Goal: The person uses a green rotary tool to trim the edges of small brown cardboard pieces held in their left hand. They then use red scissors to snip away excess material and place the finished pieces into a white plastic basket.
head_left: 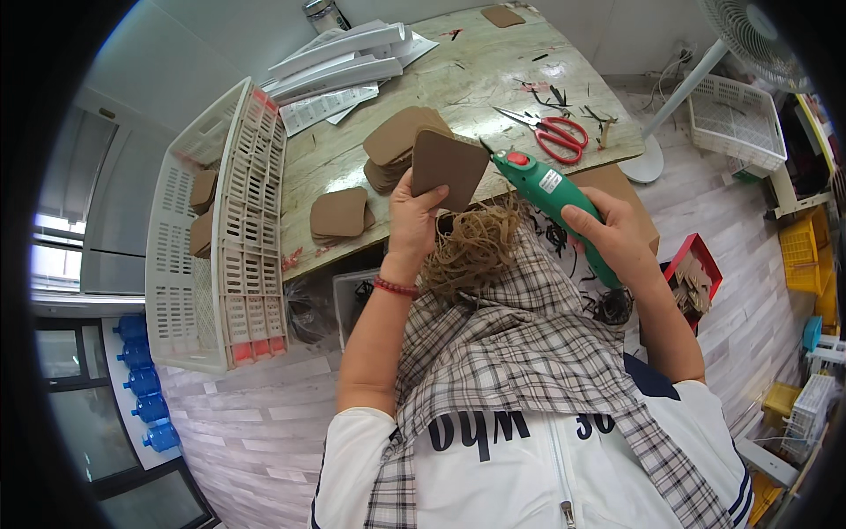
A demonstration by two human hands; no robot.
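A: Where is the flat brown panel with rounded corners (451, 163)?
B: Raised over the near edge of the pale, scuffed table (467, 84), pinched between the thumb and fingers of the left hand (414, 214).
A: And the right hand (617, 240)?
B: Wrapped around a green handheld electric cutter with a red button (548, 189). Its dark tip lies just beside the panel's right edge; whether they touch cannot be told.
A: What lies below?
B: A tangled heap of thin tan strips (476, 247), over the plaid fabric apron (493, 353).
A: And on the surface?
B: A taller stack of similar brown panels (392, 135), partly behind the raised one; a lower brown stack (337, 212) by the near edge, toward the left corner; red-handled metal scissors (561, 139) by the near right corner; and white paper sheets (339, 73) along the left edge.
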